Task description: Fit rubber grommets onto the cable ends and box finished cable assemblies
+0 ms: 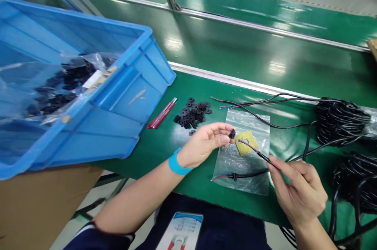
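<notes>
We see the left hand (206,140) at centre frame, fingers pinched on a small black grommet (232,134) held just above the clear plastic bag (259,124) on the green desk (165,144). Right hand (297,191) at lower right, thumb and forefinger pressed together on a black cable (265,158), its stripped end with coloured wires pointing up-left at the grommet; tip and grommet near each other, not touching. Under the wire tip a yellow sponge pad (246,143) lies on the bag. A second cable with grommet fitted (235,176) lies along the bag's lower edge. Pile of loose black grommets (193,113) sits just above the left hand, red utility knife (161,114) left of the pile. Blue bin (118,104) fills the left of the frame, a bag of black parts (61,81) inside. Coils of black cable (338,120) at right edge, loose ends running left toward centre. Blue wristband (176,163) on the left wrist.
</notes>
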{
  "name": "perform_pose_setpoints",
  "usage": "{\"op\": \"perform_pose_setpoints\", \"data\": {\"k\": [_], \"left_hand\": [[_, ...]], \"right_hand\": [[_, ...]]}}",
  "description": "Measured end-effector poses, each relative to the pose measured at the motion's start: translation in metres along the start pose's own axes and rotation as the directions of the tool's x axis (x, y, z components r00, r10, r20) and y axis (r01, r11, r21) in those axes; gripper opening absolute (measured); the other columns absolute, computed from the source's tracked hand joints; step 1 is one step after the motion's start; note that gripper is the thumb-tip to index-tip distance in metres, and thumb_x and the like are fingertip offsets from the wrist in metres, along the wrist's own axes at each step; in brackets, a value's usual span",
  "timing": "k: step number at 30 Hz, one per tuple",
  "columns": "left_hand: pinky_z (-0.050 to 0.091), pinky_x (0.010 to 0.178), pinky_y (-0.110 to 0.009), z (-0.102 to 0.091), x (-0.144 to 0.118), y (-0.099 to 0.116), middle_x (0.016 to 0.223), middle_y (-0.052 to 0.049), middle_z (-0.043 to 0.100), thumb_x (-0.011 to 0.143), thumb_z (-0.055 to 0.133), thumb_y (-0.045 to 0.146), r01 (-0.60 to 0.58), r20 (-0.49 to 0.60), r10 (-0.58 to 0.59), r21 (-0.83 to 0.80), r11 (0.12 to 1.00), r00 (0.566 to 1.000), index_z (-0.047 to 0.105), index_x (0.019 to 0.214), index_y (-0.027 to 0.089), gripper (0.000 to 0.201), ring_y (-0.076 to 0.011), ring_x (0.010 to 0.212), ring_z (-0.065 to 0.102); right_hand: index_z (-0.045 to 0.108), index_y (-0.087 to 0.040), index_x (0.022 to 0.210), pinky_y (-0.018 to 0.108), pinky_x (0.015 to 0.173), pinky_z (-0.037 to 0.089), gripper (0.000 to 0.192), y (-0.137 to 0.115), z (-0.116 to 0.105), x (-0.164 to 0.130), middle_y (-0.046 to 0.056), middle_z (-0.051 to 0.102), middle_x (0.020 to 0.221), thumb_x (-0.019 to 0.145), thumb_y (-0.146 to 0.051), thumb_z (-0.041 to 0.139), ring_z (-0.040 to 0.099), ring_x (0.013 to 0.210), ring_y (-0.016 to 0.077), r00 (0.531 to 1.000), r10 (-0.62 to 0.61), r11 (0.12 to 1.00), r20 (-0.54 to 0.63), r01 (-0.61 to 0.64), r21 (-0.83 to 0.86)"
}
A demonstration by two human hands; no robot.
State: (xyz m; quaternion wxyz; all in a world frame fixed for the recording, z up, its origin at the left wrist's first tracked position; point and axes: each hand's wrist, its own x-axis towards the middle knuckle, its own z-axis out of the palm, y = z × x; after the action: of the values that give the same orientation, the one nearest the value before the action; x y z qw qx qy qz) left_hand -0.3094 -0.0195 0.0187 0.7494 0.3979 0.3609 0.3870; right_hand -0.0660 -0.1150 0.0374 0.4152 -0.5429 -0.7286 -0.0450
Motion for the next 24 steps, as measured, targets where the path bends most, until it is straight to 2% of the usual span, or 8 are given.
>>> {"op": "perform_pose_setpoints", "data": {"k": [3, 7, 10, 18, 22, 24], "left_hand": [[0.052, 0.067, -0.023, 0.008, 0.0, -0.003, 0.087, -0.004, 0.071, 0.069, 0.092, 0.047, 0.069, 0.003, -0.069, -0.109, 0.992, 0.998, 0.073, 0.103, 0.015, 0.05, -0.0139, 0.078, 0.069], [0.052, 0.068, -0.023, 0.01, -0.001, -0.002, 0.089, -0.004, 0.072, 0.067, 0.093, 0.044, 0.114, 0.022, -0.112, -0.152, 0.982, 0.993, 0.075, 0.101, 0.016, 0.048, -0.013, 0.078, 0.069], [0.053, 0.067, -0.022, 0.006, -0.001, -0.002, 0.092, -0.003, 0.073, 0.067, 0.094, 0.042, 0.132, 0.033, -0.129, -0.121, 0.984, 0.991, 0.075, 0.101, 0.016, 0.047, -0.0129, 0.077, 0.071], [0.059, 0.07, -0.022, -0.001, -0.002, 0.001, 0.08, -0.004, 0.075, 0.062, 0.096, 0.04, 0.194, 0.096, -0.192, -0.008, 0.981, 0.977, 0.076, 0.098, 0.014, 0.049, -0.014, 0.073, 0.073], [0.06, 0.072, -0.023, 0.002, -0.003, 0.004, 0.081, -0.004, 0.076, 0.063, 0.096, 0.036, 0.163, 0.039, -0.165, 0.053, 0.985, 0.986, 0.077, 0.097, 0.014, 0.045, -0.0137, 0.074, 0.072], [0.062, 0.075, -0.026, 0.006, -0.004, 0.004, 0.083, -0.005, 0.077, 0.064, 0.096, 0.033, 0.153, 0.024, -0.156, 0.091, 0.984, 0.987, 0.077, 0.098, 0.014, 0.043, -0.0148, 0.076, 0.072]], "right_hand": [[0.064, -0.039, 0.137, 0.025, 0.058, 0.053, 0.071, 0.0, 0.003, -0.002, -0.002, 0.057, 0.082, 0.078, -0.002, 0.081, 0.057, 0.063, 0.0092, 1.0, -0.003, 0.999, -0.025, 0.004, 0.036], [0.062, -0.038, 0.139, 0.024, 0.058, 0.053, 0.074, 0.001, 0.003, -0.004, -0.002, 0.056, 0.082, 0.077, 0.0, 0.081, 0.057, 0.064, 0.0082, 1.0, -0.011, 1.0, 0.001, 0.011, 0.02], [0.062, -0.036, 0.139, 0.023, 0.058, 0.053, 0.074, 0.002, 0.002, -0.005, -0.002, 0.056, 0.082, 0.077, 0.0, 0.081, 0.057, 0.064, 0.0079, 1.0, -0.002, 1.0, 0.008, 0.002, 0.028], [0.065, -0.037, 0.136, 0.024, 0.055, 0.051, 0.073, 0.002, 0.0, -0.005, -0.002, 0.053, 0.081, 0.075, 0.0, 0.082, 0.055, 0.06, 0.0075, 0.999, 0.027, 0.998, -0.029, -0.026, 0.051], [0.065, -0.034, 0.136, 0.024, 0.057, 0.053, 0.07, 0.002, -0.001, -0.003, -0.002, 0.057, 0.081, 0.077, 0.0, 0.081, 0.059, 0.063, 0.0085, 1.0, -0.014, 0.997, 0.006, 0.014, 0.081], [0.068, -0.032, 0.132, 0.025, 0.06, 0.053, 0.062, 0.002, -0.001, -0.002, -0.002, 0.061, 0.081, 0.078, -0.002, 0.08, 0.062, 0.066, 0.0096, 0.997, -0.054, 0.995, 0.049, 0.05, 0.091]]}}
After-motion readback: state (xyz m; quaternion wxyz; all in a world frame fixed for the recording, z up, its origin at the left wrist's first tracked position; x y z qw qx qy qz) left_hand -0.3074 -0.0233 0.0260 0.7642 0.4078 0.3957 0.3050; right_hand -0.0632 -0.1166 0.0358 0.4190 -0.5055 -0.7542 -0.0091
